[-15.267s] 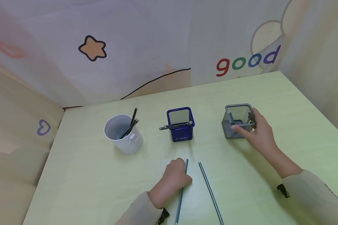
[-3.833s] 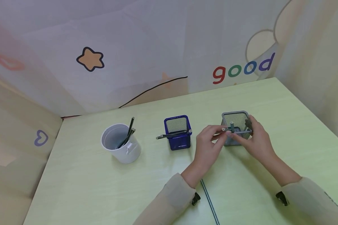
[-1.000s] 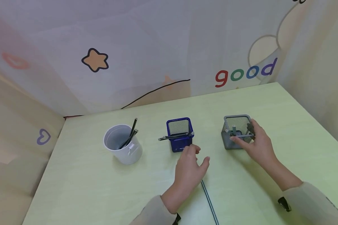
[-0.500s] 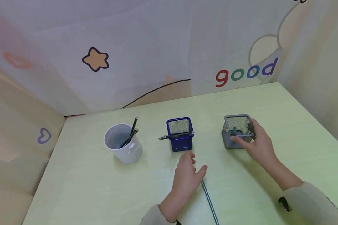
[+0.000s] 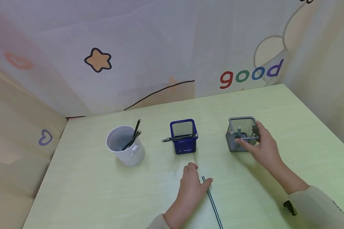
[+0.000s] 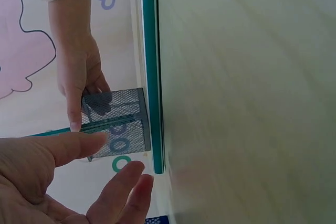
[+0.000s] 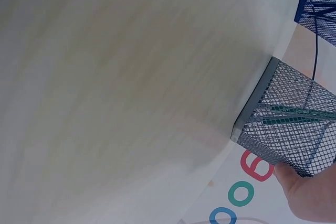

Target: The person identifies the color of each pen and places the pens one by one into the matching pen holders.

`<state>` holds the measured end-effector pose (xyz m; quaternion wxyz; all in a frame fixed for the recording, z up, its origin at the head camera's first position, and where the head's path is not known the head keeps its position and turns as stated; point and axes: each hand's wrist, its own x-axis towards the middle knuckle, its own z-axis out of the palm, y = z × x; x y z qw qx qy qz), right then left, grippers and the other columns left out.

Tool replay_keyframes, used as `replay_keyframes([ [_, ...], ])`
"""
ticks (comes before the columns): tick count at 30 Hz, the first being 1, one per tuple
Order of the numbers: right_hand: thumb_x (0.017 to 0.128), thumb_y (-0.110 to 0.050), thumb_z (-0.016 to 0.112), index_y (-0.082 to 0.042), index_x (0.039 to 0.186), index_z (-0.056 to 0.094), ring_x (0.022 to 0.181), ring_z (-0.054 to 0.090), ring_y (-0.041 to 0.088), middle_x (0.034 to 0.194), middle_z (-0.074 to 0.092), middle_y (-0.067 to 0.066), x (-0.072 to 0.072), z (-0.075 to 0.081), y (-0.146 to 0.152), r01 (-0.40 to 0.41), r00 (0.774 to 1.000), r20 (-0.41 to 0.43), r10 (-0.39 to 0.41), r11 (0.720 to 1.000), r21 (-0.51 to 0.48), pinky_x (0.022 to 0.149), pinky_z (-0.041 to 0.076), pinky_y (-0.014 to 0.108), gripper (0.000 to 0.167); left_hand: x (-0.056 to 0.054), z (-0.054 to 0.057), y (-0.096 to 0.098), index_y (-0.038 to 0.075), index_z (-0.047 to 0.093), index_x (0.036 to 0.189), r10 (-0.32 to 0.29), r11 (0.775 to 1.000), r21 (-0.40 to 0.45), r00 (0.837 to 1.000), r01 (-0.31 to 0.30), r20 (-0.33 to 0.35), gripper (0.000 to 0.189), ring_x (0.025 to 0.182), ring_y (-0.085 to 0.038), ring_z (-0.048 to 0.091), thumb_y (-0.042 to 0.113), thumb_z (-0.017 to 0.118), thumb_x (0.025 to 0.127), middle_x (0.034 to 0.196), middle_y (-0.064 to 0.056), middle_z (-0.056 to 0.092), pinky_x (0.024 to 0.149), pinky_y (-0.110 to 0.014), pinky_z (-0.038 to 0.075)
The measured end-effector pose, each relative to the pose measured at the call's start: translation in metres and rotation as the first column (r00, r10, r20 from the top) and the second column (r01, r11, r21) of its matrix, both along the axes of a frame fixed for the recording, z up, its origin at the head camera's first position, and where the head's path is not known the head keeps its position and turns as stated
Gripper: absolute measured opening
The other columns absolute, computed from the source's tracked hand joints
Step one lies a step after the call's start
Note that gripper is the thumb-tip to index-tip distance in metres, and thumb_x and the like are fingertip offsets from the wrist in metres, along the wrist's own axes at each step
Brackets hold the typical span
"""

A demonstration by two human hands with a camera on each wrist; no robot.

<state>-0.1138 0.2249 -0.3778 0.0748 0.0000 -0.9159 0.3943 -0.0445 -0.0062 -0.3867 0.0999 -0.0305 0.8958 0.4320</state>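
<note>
My left hand hovers with thumb and fingers spread beside a green pencil on the table; its thumb covers part of the pencil in the head view. The left wrist view shows a gap between those fingers and the pencil. My right hand grips the grey mesh pen holder by its right side, thumb across the front rim. Green pencils stand inside that holder, seen through the mesh in the right wrist view. Some right fingers are hidden behind the holder.
A blue mesh pen holder with several dark pencils stands at the middle. Left of it is a white bucket holding dark pencils. A patterned wall sheet closes off the table's far edge.
Two pencils lay on the table earlier; one lies there now. My left hand left the grey holder and came back toward the remaining pencil. My right hand keeps its grip.
</note>
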Motion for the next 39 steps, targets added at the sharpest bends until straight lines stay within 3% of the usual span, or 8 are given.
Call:
replay_keyframes([
  [5, 0.085, -0.037, 0.070, 0.005, 0.149, 0.015, 0.121, 0.041, 0.052, 0.134, 0.038, 0.037, 0.0002, 0.0005, 0.0000, -0.001, 1.000, -0.003, 0.001, 1.000, 0.002, 0.093, 0.041, 0.064, 0.094, 0.0010, -0.0009, 0.0030, -0.004, 0.046, 0.108, -0.050, 0.997, -0.063, 0.999, 0.051, 0.011, 0.051, 0.065, -0.024, 0.053, 0.022, 0.078, 0.078, 0.096, -0.015, 0.047, 0.067, -0.039, 0.054],
  [11, 0.085, -0.038, 0.070, 0.005, 0.148, 0.016, 0.121, 0.041, 0.052, 0.135, 0.037, 0.037, -0.0006, 0.0004, -0.0006, 0.001, 1.000, 0.002, -0.001, 1.000, 0.004, 0.094, 0.041, 0.064, 0.094, 0.0003, -0.0019, 0.0057, -0.006, 0.044, 0.108, -0.074, 0.992, -0.098, 0.997, 0.075, 0.022, 0.052, 0.064, -0.026, 0.055, 0.019, 0.078, 0.078, 0.095, -0.016, 0.046, 0.063, -0.037, 0.054],
  [18, 0.085, -0.037, 0.070, 0.005, 0.149, 0.017, 0.121, 0.041, 0.051, 0.134, 0.038, 0.036, -0.0003, -0.0006, -0.0006, -0.003, 1.000, 0.000, 0.003, 1.000, -0.004, 0.093, 0.041, 0.064, 0.093, -0.0010, -0.0075, 0.0085, -0.009, 0.042, 0.110, -0.071, 0.989, -0.126, 0.997, 0.076, 0.040, 0.056, 0.073, -0.035, 0.060, 0.010, 0.079, 0.073, 0.095, -0.020, 0.051, 0.067, -0.041, 0.055],
  [39, 0.085, -0.036, 0.071, 0.004, 0.148, 0.019, 0.119, 0.043, 0.051, 0.132, 0.040, 0.036, -0.0015, -0.0014, -0.0001, -0.004, 1.000, -0.015, 0.004, 1.000, 0.000, 0.091, 0.042, 0.064, 0.092, -0.0027, -0.0093, 0.0094, -0.010, 0.047, 0.104, -0.066, 0.984, -0.164, 0.996, 0.074, 0.055, 0.047, 0.070, -0.034, 0.061, 0.007, 0.077, 0.073, 0.086, -0.019, 0.052, 0.060, -0.040, 0.055],
])
